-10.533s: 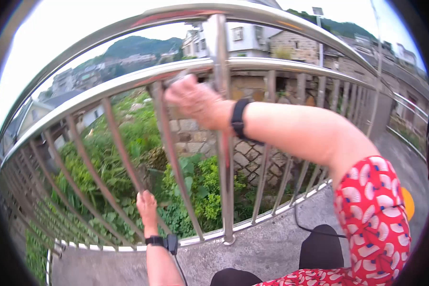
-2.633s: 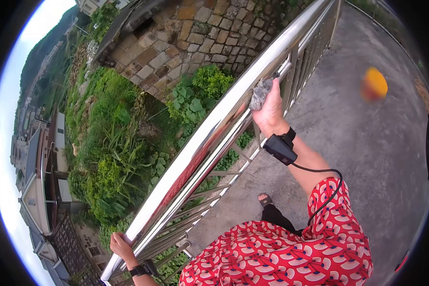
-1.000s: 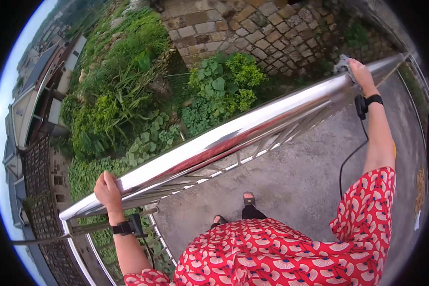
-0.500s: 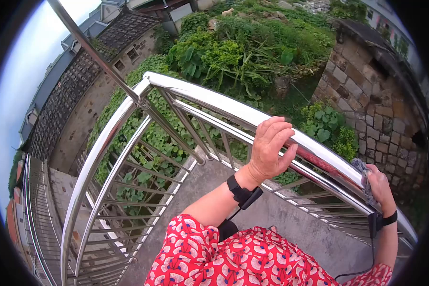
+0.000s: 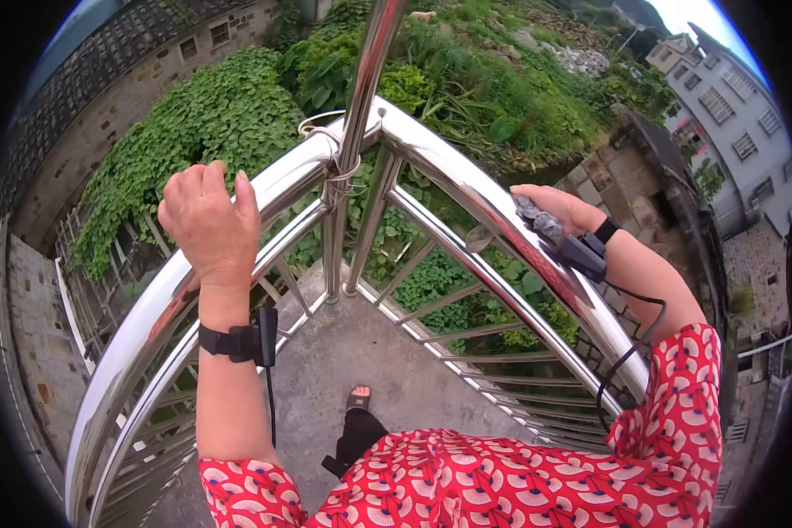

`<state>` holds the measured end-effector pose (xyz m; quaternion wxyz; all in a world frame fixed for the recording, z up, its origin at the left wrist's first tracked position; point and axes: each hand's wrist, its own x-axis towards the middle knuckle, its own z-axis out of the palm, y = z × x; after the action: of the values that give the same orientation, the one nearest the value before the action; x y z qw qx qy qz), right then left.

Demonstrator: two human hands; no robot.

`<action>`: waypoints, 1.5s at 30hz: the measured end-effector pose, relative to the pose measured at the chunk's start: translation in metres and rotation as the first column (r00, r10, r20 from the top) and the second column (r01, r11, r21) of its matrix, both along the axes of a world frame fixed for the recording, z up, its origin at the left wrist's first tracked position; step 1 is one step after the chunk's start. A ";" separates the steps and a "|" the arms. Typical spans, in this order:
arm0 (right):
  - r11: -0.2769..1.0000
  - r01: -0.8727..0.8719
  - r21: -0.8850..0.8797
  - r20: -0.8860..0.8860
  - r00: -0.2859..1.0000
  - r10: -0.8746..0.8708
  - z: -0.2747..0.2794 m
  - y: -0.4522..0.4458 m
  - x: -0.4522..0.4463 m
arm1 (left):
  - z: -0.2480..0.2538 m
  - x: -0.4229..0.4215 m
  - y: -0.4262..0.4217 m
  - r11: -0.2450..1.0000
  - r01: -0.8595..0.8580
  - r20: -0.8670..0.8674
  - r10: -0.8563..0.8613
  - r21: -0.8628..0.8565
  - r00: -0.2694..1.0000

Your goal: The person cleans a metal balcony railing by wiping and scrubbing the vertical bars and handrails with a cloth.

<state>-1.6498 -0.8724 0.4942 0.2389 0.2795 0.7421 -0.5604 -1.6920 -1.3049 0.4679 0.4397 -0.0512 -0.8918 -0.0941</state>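
Note:
My left hand [image 5: 209, 220] is over the left run of the shiny metal railing [image 5: 136, 374], fingers bent forward and thumb apart, with no cloth in it; whether the palm touches the metal cannot be made out. Under my right hand [image 5: 565, 209] a crumpled grey cloth [image 5: 539, 220] is pressed against the right top rail [image 5: 456, 172]. The fingers are closed about the cloth and partly hidden. Both wrists wear black straps with small boxes and cables.
An upright metal pole [image 5: 361, 97] is tied with wire [image 5: 339, 172] at the railing corner. My sandalled foot [image 5: 359, 398] stands on the concrete floor [image 5: 312, 387]. Beyond the railing lie leafy vines [image 5: 211, 123], stone walls and a grey building [image 5: 730, 106].
My view has turned towards the corner. My left hand has moved from the right rail to above the left one. My right hand has slid the cloth along the right rail, closer to the corner.

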 end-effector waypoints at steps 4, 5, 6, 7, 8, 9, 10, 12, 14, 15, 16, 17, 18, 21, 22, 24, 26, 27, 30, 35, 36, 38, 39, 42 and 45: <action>0.996 -0.092 0.018 -0.020 0.996 0.092 0.007 -0.072 -0.099 | -0.001 -0.014 0.011 0.980 -0.171 0.515 0.197 -0.097 0.834; 0.985 -0.171 0.014 -0.029 0.985 0.171 0.012 -0.080 -0.116 | 0.002 -0.009 0.013 0.981 -0.173 0.529 0.194 -0.089 0.826; 0.969 -0.246 0.008 -0.034 0.969 0.246 0.012 -0.088 -0.139 | 0.001 -0.009 0.012 0.985 -0.159 0.458 0.173 -0.070 0.872; 0.972 -0.224 0.076 -0.068 0.971 0.229 0.009 -0.102 -0.159 | 0.000 -0.009 0.012 0.988 -0.147 0.382 0.156 -0.052 0.911; 0.969 -0.203 0.142 -0.109 0.970 0.219 0.010 -0.111 -0.179 | 0.004 -0.008 0.011 0.987 -0.153 0.395 0.159 -0.048 0.905; 0.645 -0.465 0.607 -0.399 0.523 0.753 -0.007 -0.088 -0.216 | 0.006 -0.008 0.011 0.988 -0.149 0.379 0.155 -0.045 0.912; 0.184 -0.245 0.952 -0.233 -0.187 0.954 -0.034 -0.061 -0.248 | 0.008 -0.008 0.012 0.989 -0.143 0.360 0.150 -0.046 0.921; 0.322 -0.399 0.859 -0.378 -0.070 0.923 -0.037 -0.081 -0.237 | 0.009 -0.008 0.013 0.988 -0.146 0.340 0.151 -0.040 0.928; -0.032 -0.158 0.987 0.071 0.248 0.966 0.003 -0.122 -0.177 | 0.008 -0.007 0.014 0.991 -0.130 0.329 0.131 -0.025 0.935; -0.170 0.048 0.984 0.157 0.205 0.966 -0.024 -0.103 -0.185 | 0.005 -0.009 0.012 0.993 -0.116 0.332 0.115 -0.016 0.936; -0.024 -0.071 0.997 0.059 0.541 0.839 -0.013 -0.124 -0.147 | 0.005 -0.010 0.012 0.992 -0.127 0.336 0.123 -0.010 0.934; 0.019 0.017 1.000 -0.026 0.601 0.799 -0.004 -0.141 -0.110 | 0.004 -0.011 0.013 0.992 -0.123 0.334 0.121 -0.014 0.935; 0.058 0.108 0.992 -0.115 0.653 0.749 -0.001 -0.150 -0.077 | 0.004 -0.011 0.014 0.993 -0.117 0.332 0.117 -0.020 0.936; -0.268 0.223 0.937 0.106 0.550 0.828 -0.019 -0.130 0.001 | 0.003 -0.005 0.013 0.994 -0.105 0.334 0.104 -0.016 0.937; -0.426 0.356 0.832 0.227 0.483 0.846 -0.033 -0.111 0.022 | 0.001 -0.005 0.011 0.995 -0.098 0.324 0.099 -0.018 0.941; -0.478 0.277 0.834 0.324 0.455 0.829 -0.032 -0.099 0.073 | -0.002 -0.005 0.009 0.997 -0.079 0.300 0.077 -0.005 0.951; -0.516 0.041 0.856 0.434 0.486 0.758 -0.034 -0.088 0.098 | -0.006 -0.005 0.009 0.998 -0.058 0.271 0.059 -0.011 0.961; -0.687 0.037 0.725 0.609 0.431 0.666 -0.044 -0.066 0.127 | -0.005 -0.005 0.010 0.998 -0.058 0.280 0.056 -0.003 0.958; -0.851 -0.006 0.526 0.791 0.370 0.486 -0.056 -0.047 0.145 | 0.000 -0.006 0.012 0.998 -0.060 0.250 0.058 0.001 0.966; -0.959 -0.200 0.200 0.966 0.205 0.159 -0.043 -0.099 0.074 | -0.003 -0.006 0.011 0.999 -0.018 0.172 0.013 0.027 0.985; -0.957 -0.217 0.192 0.973 0.168 0.157 -0.039 -0.115 0.053 | -0.005 -0.006 0.010 0.999 -0.009 0.190 0.003 0.034 0.982; -0.959 -0.279 0.040 0.995 0.097 0.014 -0.032 -0.153 0.010 | -0.007 -0.006 0.009 1.000 -0.003 0.181 0.000 0.015 0.983; -0.985 -0.166 0.043 0.988 0.153 0.017 -0.037 -0.159 -0.009 | -0.002 -0.003 0.011 0.999 -0.040 0.208 0.044 -0.020 0.977; -0.984 -0.178 0.021 0.982 0.188 -0.014 -0.039 -0.194 -0.057 | -0.004 -0.002 0.016 0.994 -0.103 0.111 0.106 -0.028 0.988; -0.992 0.000 -0.125 0.964 0.239 -0.121 -0.049 -0.178 -0.054 | 0.020 0.017 0.017 0.996 -0.083 0.329 0.071 0.022 0.942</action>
<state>-1.7039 -1.0501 0.4450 -0.1423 0.2616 -0.5666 -0.7683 -1.6752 -1.2880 0.4876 0.2894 0.0077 -0.9519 -0.1000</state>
